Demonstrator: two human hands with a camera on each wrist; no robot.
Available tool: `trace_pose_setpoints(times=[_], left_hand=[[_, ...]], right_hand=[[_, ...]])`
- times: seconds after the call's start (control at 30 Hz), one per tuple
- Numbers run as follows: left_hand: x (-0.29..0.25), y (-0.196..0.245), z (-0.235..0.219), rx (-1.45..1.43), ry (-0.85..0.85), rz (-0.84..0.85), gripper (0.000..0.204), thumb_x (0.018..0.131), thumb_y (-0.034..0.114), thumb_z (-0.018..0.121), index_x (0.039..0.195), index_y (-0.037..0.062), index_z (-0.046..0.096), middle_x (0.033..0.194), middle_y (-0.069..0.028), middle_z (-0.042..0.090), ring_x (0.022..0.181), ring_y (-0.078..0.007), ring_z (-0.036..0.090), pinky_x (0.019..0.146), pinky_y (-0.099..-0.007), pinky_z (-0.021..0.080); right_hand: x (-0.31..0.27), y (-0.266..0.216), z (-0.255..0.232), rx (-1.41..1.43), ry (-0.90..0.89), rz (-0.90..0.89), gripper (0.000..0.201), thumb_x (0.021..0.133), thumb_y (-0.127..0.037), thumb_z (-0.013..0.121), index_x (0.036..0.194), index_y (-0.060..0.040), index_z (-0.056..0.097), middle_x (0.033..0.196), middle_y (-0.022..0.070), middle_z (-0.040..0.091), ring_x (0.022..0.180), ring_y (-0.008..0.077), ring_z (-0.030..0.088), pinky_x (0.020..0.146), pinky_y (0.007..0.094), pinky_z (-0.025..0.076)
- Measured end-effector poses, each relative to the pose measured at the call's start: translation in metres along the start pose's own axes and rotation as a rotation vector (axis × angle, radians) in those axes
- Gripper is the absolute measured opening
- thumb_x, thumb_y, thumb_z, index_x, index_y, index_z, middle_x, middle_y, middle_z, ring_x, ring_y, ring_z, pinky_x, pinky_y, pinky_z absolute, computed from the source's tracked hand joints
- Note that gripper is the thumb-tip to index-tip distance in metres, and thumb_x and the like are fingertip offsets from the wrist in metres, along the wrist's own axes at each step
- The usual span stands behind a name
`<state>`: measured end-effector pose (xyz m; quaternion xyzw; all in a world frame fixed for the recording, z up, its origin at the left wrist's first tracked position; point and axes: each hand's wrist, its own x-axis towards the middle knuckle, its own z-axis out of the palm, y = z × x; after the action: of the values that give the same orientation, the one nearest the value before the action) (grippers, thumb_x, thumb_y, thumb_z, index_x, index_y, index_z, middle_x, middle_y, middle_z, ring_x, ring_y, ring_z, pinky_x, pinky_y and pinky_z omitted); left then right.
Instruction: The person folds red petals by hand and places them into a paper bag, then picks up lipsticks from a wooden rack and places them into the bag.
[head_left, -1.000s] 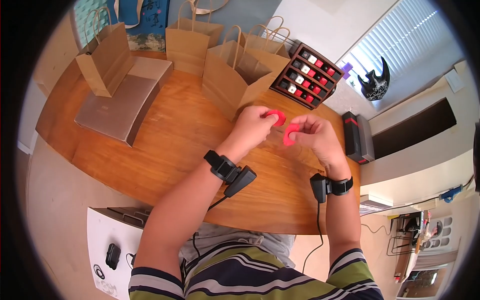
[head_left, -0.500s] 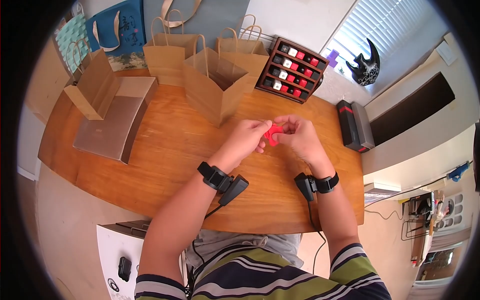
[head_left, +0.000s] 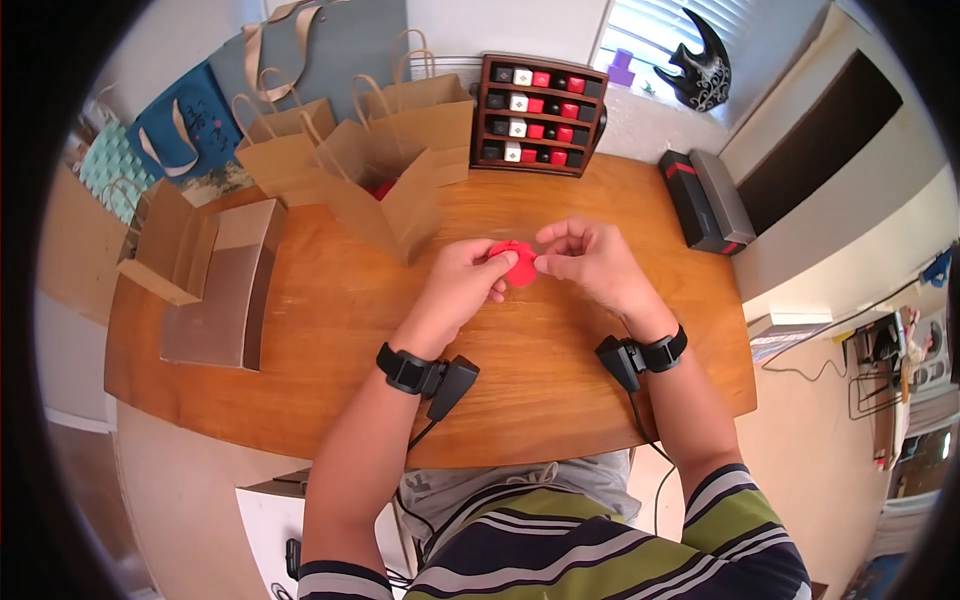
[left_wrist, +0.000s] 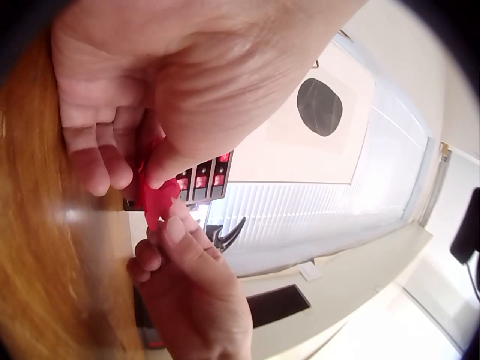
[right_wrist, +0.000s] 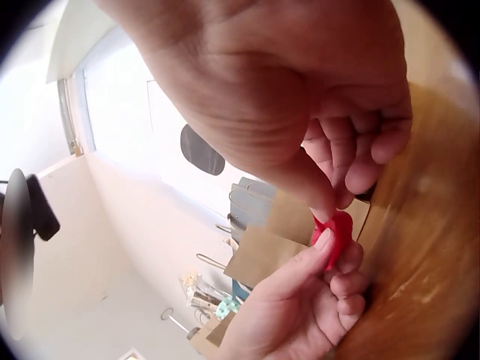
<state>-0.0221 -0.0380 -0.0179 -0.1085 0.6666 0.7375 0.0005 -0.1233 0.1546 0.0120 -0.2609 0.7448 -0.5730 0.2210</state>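
A small flat red piece is held above the wooden table in the head view. The left hand pinches it between thumb and fingers. At its right edge the right hand has thumb and forefinger pinched on the red material, as the right wrist view shows at the red piece. In the left wrist view the red piece spans from the left thumb to the right hand's fingertips. What the piece is exactly, I cannot tell.
Brown paper bags stand at the back, one with something red inside. Another bag rests on a flat box at left. A dark rack of small cubes stands behind the hands; long boxes lie at the right.
The two hands, apart with a red piece each a second ago, have come together at the red material. The head view has turned, showing the bags further left.
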Motion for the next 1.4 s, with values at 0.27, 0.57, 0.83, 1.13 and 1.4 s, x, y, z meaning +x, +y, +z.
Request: trace_pose_setpoints(times=[0.27,0.57,0.83,1.13,1.4], left_hand=[[-0.001,0.001,0.003,-0.048,-0.056,-0.007,0.026,0.105,0.022,0.065,0.119,0.0004,0.072,0.095,0.0007,0.069,0.078,-0.0051,0.060,0.070,-0.0233,0.052],[-0.001,-0.001,0.003,-0.079,0.009,-0.006,0.027,0.104,0.023,0.066,0.117,0.0003,0.073,0.091,0.0001,0.069,0.077,-0.0063,0.059,0.070,-0.0234,0.051],[-0.003,-0.001,0.003,-0.041,-0.006,0.032,0.024,0.102,0.022,0.070,0.116,0.0039,0.076,0.093,0.0027,0.071,0.077,-0.0035,0.057,0.069,-0.0205,0.048],[0.001,-0.005,-0.002,-0.144,-0.001,0.098,0.023,0.099,0.018,0.072,0.114,0.0026,0.065,0.095,-0.0022,0.071,0.075,-0.0060,0.060,0.065,-0.0217,0.049],[-0.012,0.022,-0.002,-0.266,0.058,0.167,0.033,0.102,0.036,0.069,0.113,0.0054,0.064,0.094,0.0001,0.068,0.074,-0.0050,0.057,0.063,-0.0212,0.047]], right_hand=[[0.000,0.011,0.006,0.045,0.028,-0.080,0.013,0.092,-0.008,0.077,0.099,0.0026,0.078,0.085,0.0037,0.073,0.077,0.0083,0.064,0.070,0.0262,0.053],[-0.002,0.002,0.004,0.046,0.040,-0.018,0.023,0.093,-0.016,0.079,0.103,0.0054,0.077,0.089,0.0069,0.075,0.079,0.0095,0.065,0.073,0.0265,0.053],[-0.001,0.012,0.011,0.117,-0.001,-0.008,0.022,0.093,-0.012,0.079,0.105,0.0056,0.076,0.092,0.0081,0.076,0.080,0.0102,0.066,0.072,0.0271,0.054],[0.004,0.010,0.017,0.209,-0.017,-0.009,0.017,0.095,-0.010,0.076,0.108,0.0013,0.075,0.096,0.0049,0.076,0.081,0.0084,0.066,0.068,0.0225,0.048],[0.037,-0.075,0.017,0.098,0.126,-0.197,0.014,0.095,-0.013,0.076,0.104,-0.0019,0.075,0.089,0.0026,0.075,0.072,0.0063,0.063,0.064,0.0229,0.046]])
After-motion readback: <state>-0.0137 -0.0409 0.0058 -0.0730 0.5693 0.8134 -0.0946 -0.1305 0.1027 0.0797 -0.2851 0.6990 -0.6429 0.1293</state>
